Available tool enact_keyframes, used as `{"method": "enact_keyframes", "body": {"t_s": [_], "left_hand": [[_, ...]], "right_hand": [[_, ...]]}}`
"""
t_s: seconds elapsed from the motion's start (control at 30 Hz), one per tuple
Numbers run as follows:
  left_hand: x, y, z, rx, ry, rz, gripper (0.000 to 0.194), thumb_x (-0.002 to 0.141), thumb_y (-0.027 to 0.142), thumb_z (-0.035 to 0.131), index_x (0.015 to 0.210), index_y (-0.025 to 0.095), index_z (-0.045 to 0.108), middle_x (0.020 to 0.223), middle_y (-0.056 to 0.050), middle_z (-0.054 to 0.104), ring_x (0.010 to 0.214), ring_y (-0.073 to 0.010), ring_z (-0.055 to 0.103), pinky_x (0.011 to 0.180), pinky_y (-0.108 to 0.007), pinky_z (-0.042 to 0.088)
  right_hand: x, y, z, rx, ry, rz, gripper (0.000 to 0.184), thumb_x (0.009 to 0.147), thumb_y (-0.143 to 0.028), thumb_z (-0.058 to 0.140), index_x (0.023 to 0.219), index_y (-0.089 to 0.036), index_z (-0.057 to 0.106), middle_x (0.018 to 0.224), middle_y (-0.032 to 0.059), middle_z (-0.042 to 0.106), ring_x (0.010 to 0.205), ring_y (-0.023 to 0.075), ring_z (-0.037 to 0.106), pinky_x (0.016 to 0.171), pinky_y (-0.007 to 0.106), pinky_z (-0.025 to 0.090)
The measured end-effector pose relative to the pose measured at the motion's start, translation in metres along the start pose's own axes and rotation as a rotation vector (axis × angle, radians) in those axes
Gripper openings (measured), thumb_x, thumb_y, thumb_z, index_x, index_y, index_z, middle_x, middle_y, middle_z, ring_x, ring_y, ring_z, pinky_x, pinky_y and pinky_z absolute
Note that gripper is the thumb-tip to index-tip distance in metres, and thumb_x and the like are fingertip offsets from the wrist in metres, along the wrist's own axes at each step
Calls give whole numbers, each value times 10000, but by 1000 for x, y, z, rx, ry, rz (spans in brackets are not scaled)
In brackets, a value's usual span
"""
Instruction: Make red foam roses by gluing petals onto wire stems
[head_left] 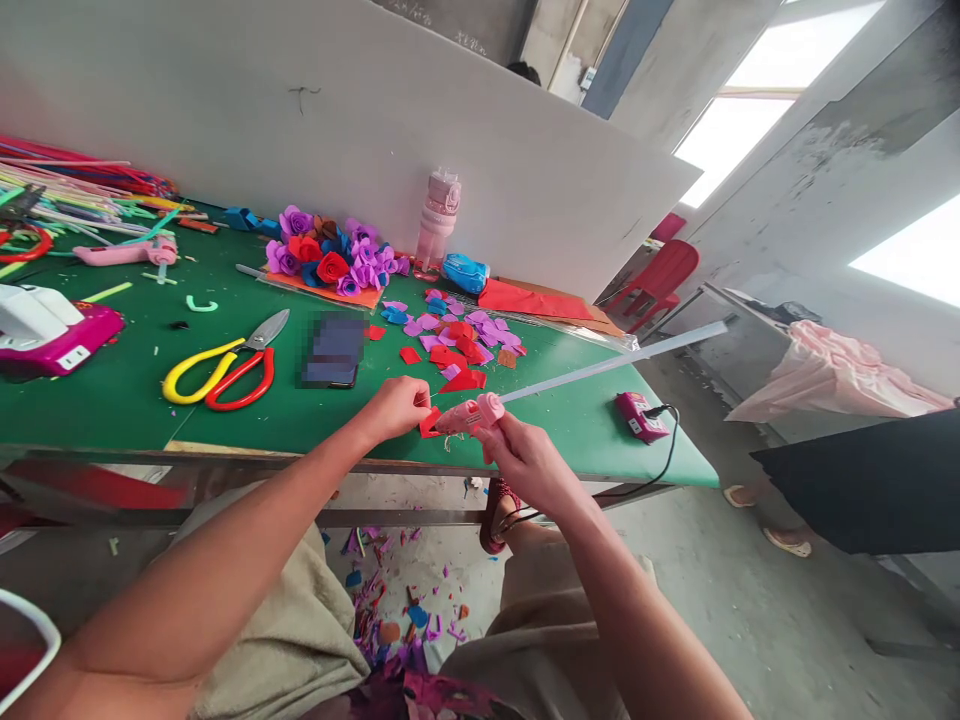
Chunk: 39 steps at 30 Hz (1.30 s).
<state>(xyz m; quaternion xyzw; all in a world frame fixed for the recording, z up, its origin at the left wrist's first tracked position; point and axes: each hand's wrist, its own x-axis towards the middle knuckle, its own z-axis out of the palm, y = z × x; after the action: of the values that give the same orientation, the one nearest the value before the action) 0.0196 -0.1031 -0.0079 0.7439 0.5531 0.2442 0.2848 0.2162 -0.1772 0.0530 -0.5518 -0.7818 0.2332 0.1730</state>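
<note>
My right hand [525,460] is closed round a pink hot glue gun [471,413] with a long clear glue stick [611,362] sticking out of its back, up and to the right. The gun's nozzle points left at a small red foam piece [430,424], pinched in my left hand [395,408]. Both hands hover over the front edge of the green table [247,415]. Just beyond them lies a scatter of red, purple and blue foam petals [457,340].
Yellow and red scissors [225,370] and a phone [334,350] lie to the left. Finished foam roses [330,255], a pink bottle [437,220] and a blue tape dispenser [465,272] stand at the back. A pink charger with a black cable [641,415] is right. Scraps litter the floor [405,600].
</note>
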Motion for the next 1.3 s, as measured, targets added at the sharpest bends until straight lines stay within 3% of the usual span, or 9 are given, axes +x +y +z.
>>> {"method": "enact_keyframes", "body": {"t_s": [0.23, 0.67, 1.3], "left_hand": [[-1, 1, -1, 1, -5, 8, 86, 636, 206, 533, 570, 170, 575, 553, 5, 592, 553, -131, 506, 502, -236, 303], [0, -2, 1, 22, 0, 12, 86, 638, 173, 511, 588, 176, 581, 573, 6, 596, 558, -128, 509, 509, -238, 315], [-1, 1, -1, 39, -5, 3, 90, 643, 184, 509, 601, 177, 588, 593, -1, 606, 583, -142, 520, 539, -250, 320]], "right_hand": [[3, -3, 10, -7, -25, -10, 320, 918, -407, 318, 851, -190, 544, 626, 2, 560, 531, 131, 438, 513, 220, 297], [3, 7, 2, -54, -2, 53, 334, 905, -438, 322, 749, -196, 491, 647, 16, 574, 549, 137, 471, 521, 229, 309], [-1, 6, -2, -159, 6, 66, 314, 919, -400, 300, 890, -192, 533, 682, 32, 587, 549, 143, 480, 521, 232, 289]]}}
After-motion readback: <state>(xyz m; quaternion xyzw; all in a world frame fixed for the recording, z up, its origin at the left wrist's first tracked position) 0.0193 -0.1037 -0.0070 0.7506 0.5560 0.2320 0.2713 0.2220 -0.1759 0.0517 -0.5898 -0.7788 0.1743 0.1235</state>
